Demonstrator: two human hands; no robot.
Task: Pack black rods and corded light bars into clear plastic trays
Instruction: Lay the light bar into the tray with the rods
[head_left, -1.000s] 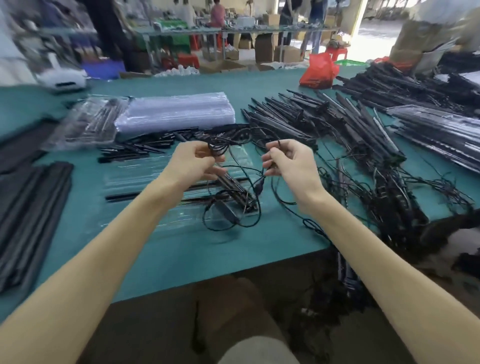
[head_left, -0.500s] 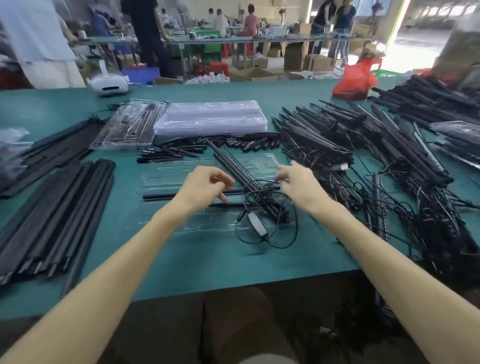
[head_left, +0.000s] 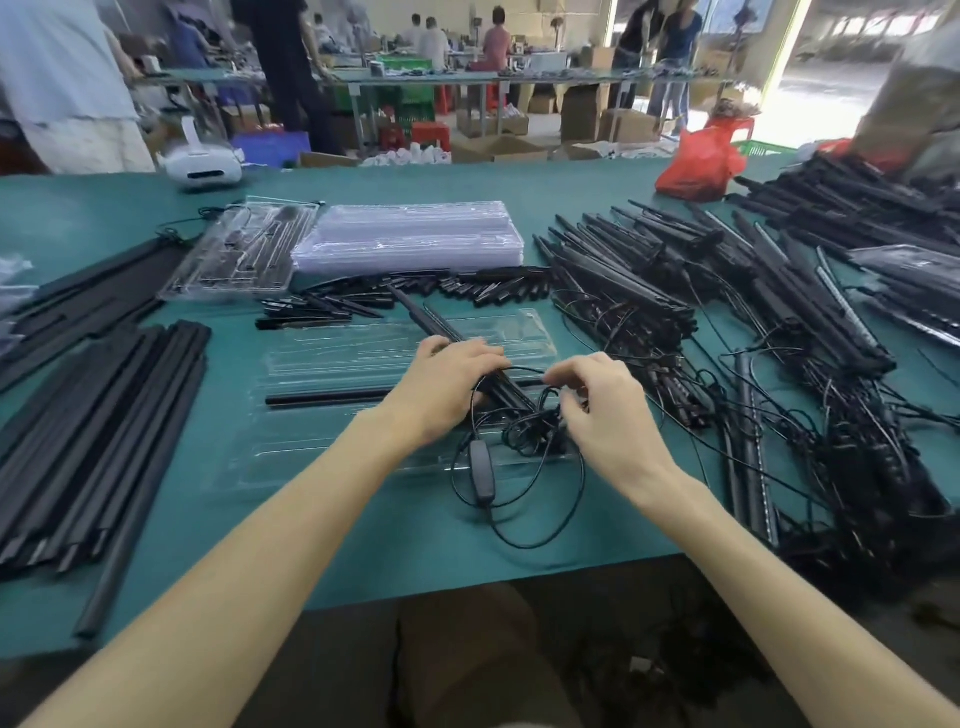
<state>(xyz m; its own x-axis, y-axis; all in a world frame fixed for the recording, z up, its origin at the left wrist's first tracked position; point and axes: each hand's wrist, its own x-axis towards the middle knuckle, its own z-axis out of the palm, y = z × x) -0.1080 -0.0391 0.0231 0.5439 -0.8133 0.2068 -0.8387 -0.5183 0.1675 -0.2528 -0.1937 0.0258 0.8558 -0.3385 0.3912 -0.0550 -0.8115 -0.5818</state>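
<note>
Head view. For this tray the packing looks barely begun. One open clear tray (head_left: 332, 447) lies on the green surface (head_left: 363, 545) straight before the person. A single black rod (head_left: 322, 399) lies lengthwise in it, and the other channels appear bare.

The light bars (head_left: 431, 325) (two, it seems, though they blur together) lie slantwise across the tray, running from eleven o'clock down toward the hands, and are not seated in any channel. The left hand (head_left: 447, 387) has its grip clasped over their near end. The right hand (head_left: 608, 410), just beside it at three o'clock, pinches the cord (head_left: 576, 483) with curled fingers.

The bars are thin, straight and matte black. The cord is thin and limp, bunched between the hands and spilling in loose loops past the tray's near edge at six o'clock, with an inline switch (head_left: 481, 470) on it.

Further off, at ten o'clock, one filled tray (head_left: 239, 254) sits beside a stack of empty trays (head_left: 410, 234) at twelve. A tangled heap of corded bars (head_left: 649, 280) at two o'clock and a row of long rods (head_left: 88, 441) at nine suggest most of the work remains.
</note>
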